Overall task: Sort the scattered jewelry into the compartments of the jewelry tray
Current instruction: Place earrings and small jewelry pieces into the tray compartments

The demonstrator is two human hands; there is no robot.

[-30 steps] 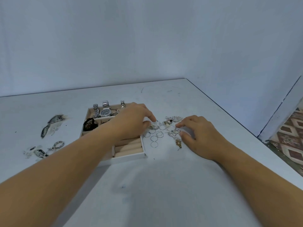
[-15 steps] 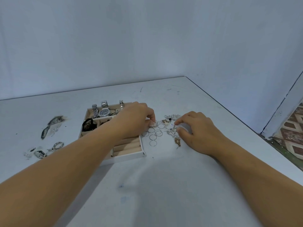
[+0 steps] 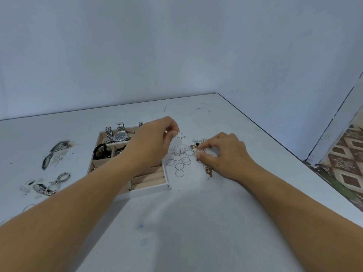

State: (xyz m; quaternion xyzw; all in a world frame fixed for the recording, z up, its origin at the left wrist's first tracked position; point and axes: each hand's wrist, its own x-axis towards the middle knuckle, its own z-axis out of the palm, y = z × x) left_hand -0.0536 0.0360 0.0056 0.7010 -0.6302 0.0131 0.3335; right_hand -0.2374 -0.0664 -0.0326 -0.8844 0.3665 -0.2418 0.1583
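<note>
Beige ring rolls are lying bare at the near end of the jewelry tray (image 3: 149, 190); farther in, dark beads and wristwatches (image 3: 119, 135) are filling compartments. Beside it, thin hoops (image 3: 179, 165) are lying scattered. The right hand (image 3: 225, 154) is pinching tangled pieces (image 3: 198, 151); the left hand (image 3: 155, 140) is lifting one hoop (image 3: 180, 135) between fingertips.

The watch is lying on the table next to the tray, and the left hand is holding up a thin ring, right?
Not quite. The head view shows the watch inside the tray, in a far compartment, not on the table. The rest holds: the left hand pinches a thin ring lifted above the table.
</note>
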